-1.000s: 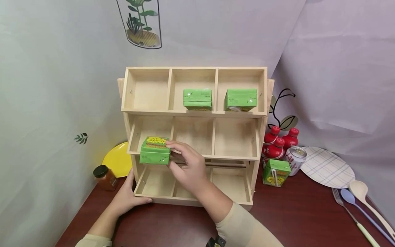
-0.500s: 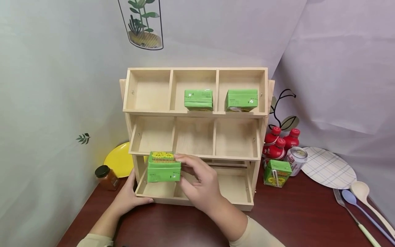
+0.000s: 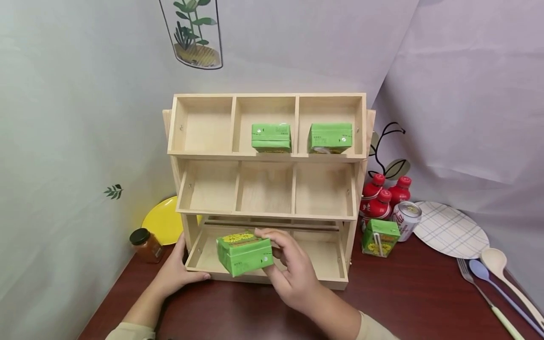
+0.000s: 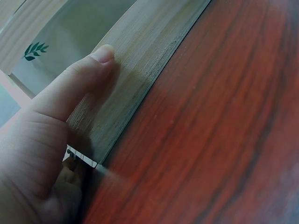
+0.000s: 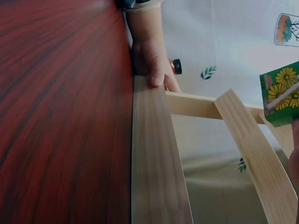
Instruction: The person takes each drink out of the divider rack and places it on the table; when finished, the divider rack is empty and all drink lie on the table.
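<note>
My right hand (image 3: 297, 278) pinches a green drink carton (image 3: 248, 259) with yellow flowers, thumb below and fingers at its upper edge. The carton is tilted and overlaps the bottom tier of the wooden rack (image 3: 267, 217) in the head view. A pale straw shows on the carton's flowered side (image 5: 280, 91) in the right wrist view. My left hand (image 3: 173, 274) holds the rack's lower left corner. Its thumb (image 4: 88, 70) lies on the front board (image 4: 140, 60); the other fingers go along the side, partly hidden.
Two green cartons, one in the top middle compartment (image 3: 271, 138) and one at top right (image 3: 330, 138), rest in the rack. Right of it stand another carton (image 3: 380, 238), red bottles (image 3: 378, 208), a can (image 3: 407, 219), a checked plate (image 3: 452, 231) and utensils (image 3: 497, 278). At left are a jar (image 3: 146, 245) and yellow plate (image 3: 163, 222).
My right hand has brought the carton down and to the right, from in front of the middle tier to the bottom tier, and the carton has turned. My left hand stays at the corner.
</note>
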The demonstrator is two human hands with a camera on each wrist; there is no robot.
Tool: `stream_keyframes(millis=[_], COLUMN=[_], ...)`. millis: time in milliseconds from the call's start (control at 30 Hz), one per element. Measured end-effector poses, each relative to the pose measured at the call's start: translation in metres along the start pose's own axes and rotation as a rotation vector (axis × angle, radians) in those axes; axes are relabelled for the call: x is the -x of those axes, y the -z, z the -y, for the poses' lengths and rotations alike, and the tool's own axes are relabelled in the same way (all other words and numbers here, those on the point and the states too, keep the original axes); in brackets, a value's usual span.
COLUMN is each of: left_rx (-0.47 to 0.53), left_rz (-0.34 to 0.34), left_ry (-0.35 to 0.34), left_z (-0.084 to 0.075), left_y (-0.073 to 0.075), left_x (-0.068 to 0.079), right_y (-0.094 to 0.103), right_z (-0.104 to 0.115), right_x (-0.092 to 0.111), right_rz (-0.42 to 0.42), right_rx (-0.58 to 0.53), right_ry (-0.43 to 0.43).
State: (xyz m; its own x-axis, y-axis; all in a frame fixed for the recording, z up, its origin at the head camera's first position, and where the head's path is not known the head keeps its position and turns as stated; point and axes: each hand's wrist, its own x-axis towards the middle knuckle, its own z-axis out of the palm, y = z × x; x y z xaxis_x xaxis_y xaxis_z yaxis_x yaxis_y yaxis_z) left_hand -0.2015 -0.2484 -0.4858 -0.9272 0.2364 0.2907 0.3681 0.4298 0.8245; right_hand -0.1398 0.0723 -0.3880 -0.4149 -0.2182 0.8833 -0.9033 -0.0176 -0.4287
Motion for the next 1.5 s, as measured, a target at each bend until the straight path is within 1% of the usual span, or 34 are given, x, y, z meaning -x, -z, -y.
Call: stream_keyframes(millis=[167, 267, 400, 500, 633, 733, 900, 1067, 1233, 1333, 1400, 1500], left_rx=[-0.027, -0.024, -0.027, -0.033, -0.029, -0.040, -0.046, -0.007, -0.005, -0.016, -0.026, -0.034], left_rz=[0.007, 0.011, 0.011, 0.006, 0.004, 0.009, 0.018, 0.017, 0.016, 0.015, 0.016, 0.015], left_ry=[0.017, 0.022, 0.025, 0.023, 0.019, 0.025, 0.025, 0.007, 0.013, 0.021, 0.027, 0.033], left_z=[0.020, 0.023, 0.020, 0.013, 0.001, 0.002, 0.018, 0.024, 0.026, 0.026, 0.025, 0.023], left_y=[-0.001, -0.001, -0.001, -0.001, 0.002, 0.002, 0.001, 0.001, 0.000, 0.000, 0.001, 0.001], left_x=[-0.002, -0.002, -0.002, -0.001, 0.000, 0.000, -0.001, -0.002, -0.002, -0.001, -0.001, -0.001], right_y=[0.011, 0.020, 0.032, 0.042, 0.058, 0.070, 0.096, 0.125, 0.157, 0.177, 0.189, 0.203], right_z=[-0.003, -0.001, 0.004, 0.008, 0.010, 0.014, 0.030, 0.042, 0.039, 0.038, 0.039, 0.045], right_x=[0.012, 0.020, 0.028, 0.029, 0.026, 0.019, 0.002, -0.011, -0.010, -0.007, -0.005, -0.007], right_rz=[0.038, 0.063, 0.088, 0.098, 0.103, 0.095, 0.064, 0.036, -0.023, -0.087, -0.135, -0.200], right_rx=[-0.019, -0.017, -0.006, 0.001, 0.000, -0.014, -0.035, -0.038, -0.040, -0.033, -0.049, -0.097], right_ry=[-0.001, -0.017, -0.045, -0.034, -0.009, -0.014, -0.050, -0.059, -0.078, -0.113, -0.129, -0.123])
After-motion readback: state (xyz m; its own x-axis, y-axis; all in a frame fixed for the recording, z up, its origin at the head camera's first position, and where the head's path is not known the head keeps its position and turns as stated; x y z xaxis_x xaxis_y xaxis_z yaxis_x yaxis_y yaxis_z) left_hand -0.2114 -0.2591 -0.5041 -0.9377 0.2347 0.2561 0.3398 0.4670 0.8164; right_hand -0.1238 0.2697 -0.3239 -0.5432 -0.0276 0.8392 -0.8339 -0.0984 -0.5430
